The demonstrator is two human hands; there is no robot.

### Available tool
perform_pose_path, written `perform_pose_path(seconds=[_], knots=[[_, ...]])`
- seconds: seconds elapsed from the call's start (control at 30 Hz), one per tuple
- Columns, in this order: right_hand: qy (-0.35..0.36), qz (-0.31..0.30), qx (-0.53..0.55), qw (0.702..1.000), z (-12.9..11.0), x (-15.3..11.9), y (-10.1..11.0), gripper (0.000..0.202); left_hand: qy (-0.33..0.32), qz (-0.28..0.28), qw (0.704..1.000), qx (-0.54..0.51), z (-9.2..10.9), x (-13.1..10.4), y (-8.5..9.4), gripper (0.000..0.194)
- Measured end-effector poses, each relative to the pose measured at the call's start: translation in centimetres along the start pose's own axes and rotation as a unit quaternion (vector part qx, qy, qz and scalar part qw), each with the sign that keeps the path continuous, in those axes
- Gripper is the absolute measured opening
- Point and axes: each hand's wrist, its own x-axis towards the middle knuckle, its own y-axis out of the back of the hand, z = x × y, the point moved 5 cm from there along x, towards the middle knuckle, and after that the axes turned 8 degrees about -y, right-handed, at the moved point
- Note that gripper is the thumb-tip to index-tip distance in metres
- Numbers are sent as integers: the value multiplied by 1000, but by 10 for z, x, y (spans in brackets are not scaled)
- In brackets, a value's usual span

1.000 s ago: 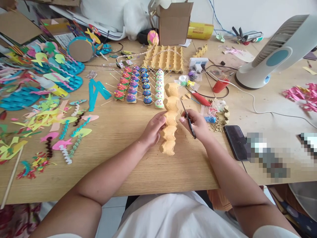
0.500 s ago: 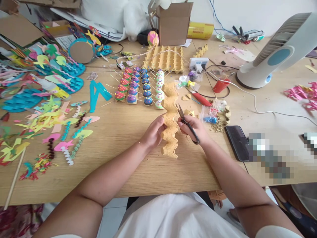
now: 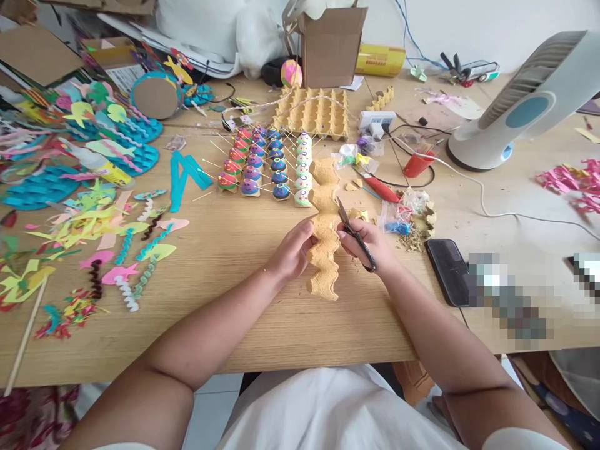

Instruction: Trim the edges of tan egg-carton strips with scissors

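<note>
A yellow-tan egg-carton strip (image 3: 324, 234) with several cups stands lengthwise above the table, gripped along its left side by my left hand (image 3: 296, 251). Its fingertips go out of sight behind the strip. My right hand (image 3: 368, 242) holds black-handled scissors (image 3: 359, 237), their blades pointing up and away at the strip's right edge. Just beyond are painted egg-carton strips: a white one with dots and rings (image 3: 304, 169), a dark blue one (image 3: 278, 169), a purple one (image 3: 253, 169) and a red-green one (image 3: 230, 172), with thin sticks poking out.
An uncut egg tray (image 3: 312, 112) lies behind the painted strips. Paper and fuzzy-wire craft pieces (image 3: 117, 269) cover the left side. To the right are a red cup (image 3: 419, 164), a phone (image 3: 447, 272), a white fan (image 3: 520, 103) and its cable. Cut scraps (image 3: 415, 237) lie nearby.
The strip's upper end has shifted very slightly to the right. Both hands keep their grip, and the scissors stay at the strip's right edge.
</note>
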Motion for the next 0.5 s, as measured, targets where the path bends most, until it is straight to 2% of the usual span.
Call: perform_pose_path(seconds=[0.5], knots=[[0,32,-6,999,7,3,3,46,-25,10,999,18,0,1,2,52]])
